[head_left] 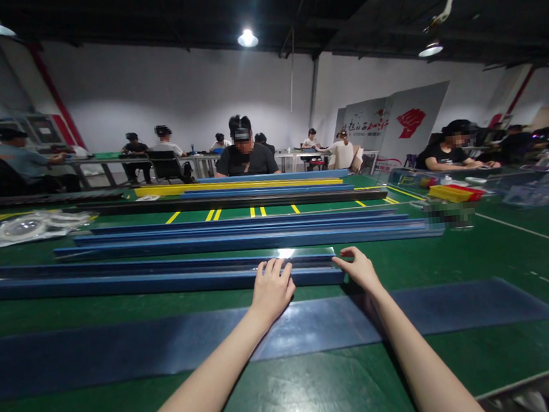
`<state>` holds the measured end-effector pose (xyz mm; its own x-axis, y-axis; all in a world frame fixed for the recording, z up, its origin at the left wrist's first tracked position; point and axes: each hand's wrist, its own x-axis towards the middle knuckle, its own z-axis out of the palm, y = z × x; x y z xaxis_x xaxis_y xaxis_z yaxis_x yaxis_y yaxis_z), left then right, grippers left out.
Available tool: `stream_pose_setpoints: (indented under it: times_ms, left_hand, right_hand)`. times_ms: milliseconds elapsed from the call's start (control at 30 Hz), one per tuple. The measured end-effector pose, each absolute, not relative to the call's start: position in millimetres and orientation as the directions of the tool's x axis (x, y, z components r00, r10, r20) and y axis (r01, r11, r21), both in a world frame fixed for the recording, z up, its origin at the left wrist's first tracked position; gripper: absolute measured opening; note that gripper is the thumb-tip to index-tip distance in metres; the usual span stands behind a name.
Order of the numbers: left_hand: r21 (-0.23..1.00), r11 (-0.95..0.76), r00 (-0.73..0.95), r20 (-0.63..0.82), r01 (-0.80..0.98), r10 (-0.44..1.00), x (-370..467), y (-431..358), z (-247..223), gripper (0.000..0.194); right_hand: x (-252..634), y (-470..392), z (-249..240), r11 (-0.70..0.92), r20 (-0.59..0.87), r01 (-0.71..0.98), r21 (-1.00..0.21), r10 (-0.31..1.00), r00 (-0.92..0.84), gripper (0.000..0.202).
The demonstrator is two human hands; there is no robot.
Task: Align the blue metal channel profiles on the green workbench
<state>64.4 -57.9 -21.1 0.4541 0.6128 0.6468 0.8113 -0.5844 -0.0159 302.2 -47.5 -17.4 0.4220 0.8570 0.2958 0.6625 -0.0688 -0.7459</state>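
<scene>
Resting the left hand (272, 291) open, with bent fingers, over the near wall of the long blue channel (118, 284), which spans from the left edge to right of center. Holding the right hand (361, 272) at the channel's right end; cannot tell whether pinching the clear strip (302, 253) there. Having a bluish transparent sheet (209, 333) flat on the green desk (291, 400) across the lower frame.
</scene>
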Motion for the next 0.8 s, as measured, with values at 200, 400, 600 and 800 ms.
stream_pose_setpoints:
  times_ms: [200, 400, 600, 800]
  left_hand:
    - [-0.032, -0.593, 0.469, 0.647, 0.804, 0.601, 63.6, -58.7, -19.8, 0.027]
    - [-0.051, -0.601, 0.483, 0.65, 0.798, 0.587, 63.1, -58.5, -20.1, 0.028]
    - [-0.067, -0.603, 0.5, 0.635, 0.795, 0.588, 63.3, -57.6, -20.8, 0.029]
    - [-0.07, -0.607, 0.499, 0.647, 0.792, 0.577, 64.4, -58.9, -20.2, 0.028]
  right_hand:
    - [306.1, -40.3, -23.4, 0.057, 0.165, 0.369, -0.928, 0.949, 0.268, 0.02]
    - [308.6, -44.3, -19.2, 0.075, 0.142, 0.313, -0.947, 0.97, 0.196, 0.023]
    - [308.3, -47.3, -15.3, 0.039, 0.099, 0.278, -0.96, 0.974, 0.205, 0.026]
    - [307.2, -49.5, -13.8, 0.009, 0.072, 0.264, -0.965, 0.97, 0.232, 0.024]
